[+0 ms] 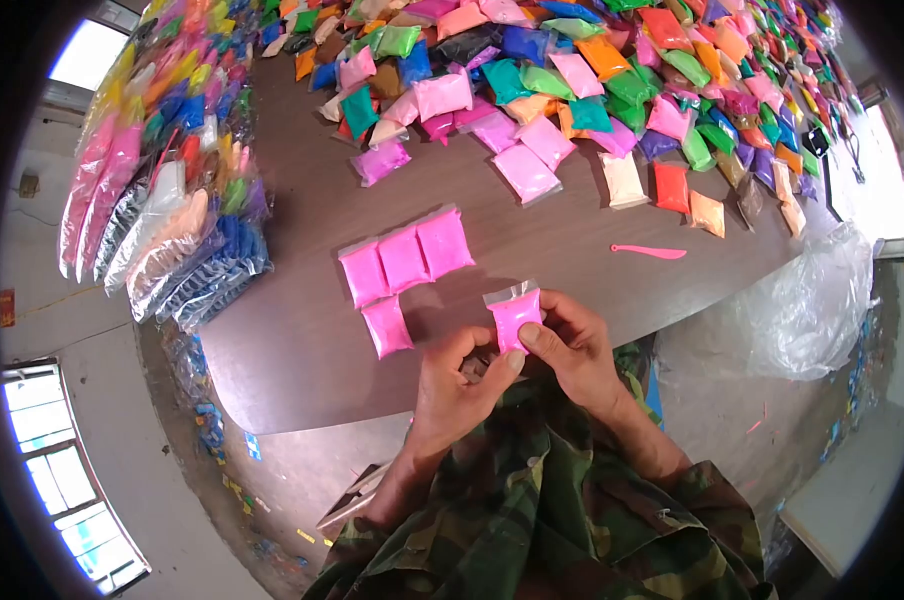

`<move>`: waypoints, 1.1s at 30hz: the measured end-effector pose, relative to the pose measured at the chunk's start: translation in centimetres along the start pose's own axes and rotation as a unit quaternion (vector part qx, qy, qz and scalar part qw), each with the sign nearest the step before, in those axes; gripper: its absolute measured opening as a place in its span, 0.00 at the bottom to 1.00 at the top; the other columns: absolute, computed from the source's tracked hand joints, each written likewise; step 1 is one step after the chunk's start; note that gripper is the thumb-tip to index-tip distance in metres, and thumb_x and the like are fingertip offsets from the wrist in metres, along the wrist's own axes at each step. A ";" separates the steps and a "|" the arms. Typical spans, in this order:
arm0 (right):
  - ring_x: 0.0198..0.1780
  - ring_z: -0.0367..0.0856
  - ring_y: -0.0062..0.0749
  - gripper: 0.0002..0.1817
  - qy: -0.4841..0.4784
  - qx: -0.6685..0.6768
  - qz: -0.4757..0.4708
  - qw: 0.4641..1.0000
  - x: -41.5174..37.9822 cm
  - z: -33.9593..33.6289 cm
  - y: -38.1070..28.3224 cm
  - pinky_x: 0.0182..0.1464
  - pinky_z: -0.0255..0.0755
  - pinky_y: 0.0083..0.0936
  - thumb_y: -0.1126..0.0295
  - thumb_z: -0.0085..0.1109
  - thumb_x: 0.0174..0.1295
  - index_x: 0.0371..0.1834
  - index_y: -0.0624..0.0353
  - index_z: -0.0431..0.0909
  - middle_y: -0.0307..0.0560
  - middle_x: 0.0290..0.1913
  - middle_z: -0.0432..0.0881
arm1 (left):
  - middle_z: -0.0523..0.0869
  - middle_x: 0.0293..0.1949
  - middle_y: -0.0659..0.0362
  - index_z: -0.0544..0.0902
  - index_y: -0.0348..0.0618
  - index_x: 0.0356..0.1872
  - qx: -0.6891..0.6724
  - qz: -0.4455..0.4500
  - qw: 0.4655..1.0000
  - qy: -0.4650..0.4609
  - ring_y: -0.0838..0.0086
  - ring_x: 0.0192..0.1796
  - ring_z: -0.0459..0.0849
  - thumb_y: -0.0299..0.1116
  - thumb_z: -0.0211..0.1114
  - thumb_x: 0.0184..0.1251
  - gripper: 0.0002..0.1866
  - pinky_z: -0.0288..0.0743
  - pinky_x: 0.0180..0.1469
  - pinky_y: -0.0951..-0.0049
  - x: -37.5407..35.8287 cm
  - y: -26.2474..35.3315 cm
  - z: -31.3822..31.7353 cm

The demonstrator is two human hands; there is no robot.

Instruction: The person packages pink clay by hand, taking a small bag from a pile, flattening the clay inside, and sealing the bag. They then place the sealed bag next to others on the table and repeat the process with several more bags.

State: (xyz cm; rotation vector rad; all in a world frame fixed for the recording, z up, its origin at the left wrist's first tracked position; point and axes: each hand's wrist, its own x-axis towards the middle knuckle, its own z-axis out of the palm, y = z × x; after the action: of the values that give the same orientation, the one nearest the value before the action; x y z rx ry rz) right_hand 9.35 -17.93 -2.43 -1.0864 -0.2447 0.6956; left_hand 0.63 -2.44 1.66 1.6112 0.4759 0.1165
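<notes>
Both of my hands hold one small pink packet (513, 318) above the table's near edge. My left hand (462, 380) pinches its lower left corner, the thumb against the front. My right hand (572, 345) grips the right side, thumb pressed on the face. A clear flap sticks out at the packet's top. To the left on the table, three pink packets (404, 257) lie side by side in a slanted row. Another pink packet (387, 327) lies just below that row, nearest my left hand.
A large heap of many-coloured packets (612, 85) covers the far side of the brown table (302, 370). Long bundles of filled clear bags (162, 200) stand at the left. A pink plastic knife (649, 251) lies at the right, near a crumpled clear plastic bag (807, 310).
</notes>
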 end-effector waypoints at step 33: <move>0.48 0.82 0.14 0.12 -0.024 0.025 0.031 0.999 0.5 0.4 -0.6 0.50 0.79 0.19 0.77 0.61 0.81 0.62 0.66 0.83 0.35 0.48 0.85 | 0.81 0.26 0.72 0.85 0.35 0.39 -0.023 0.005 0.999 0.041 0.92 0.29 0.70 0.28 0.75 0.76 0.08 0.63 0.29 0.82 0.7 -0.3 0.0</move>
State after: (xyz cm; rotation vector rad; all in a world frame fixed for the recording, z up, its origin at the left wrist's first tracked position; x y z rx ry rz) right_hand 9.78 -17.51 -1.82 -1.0335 -0.2348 0.7805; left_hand 1.13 -2.15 1.19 1.5689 0.5250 0.1994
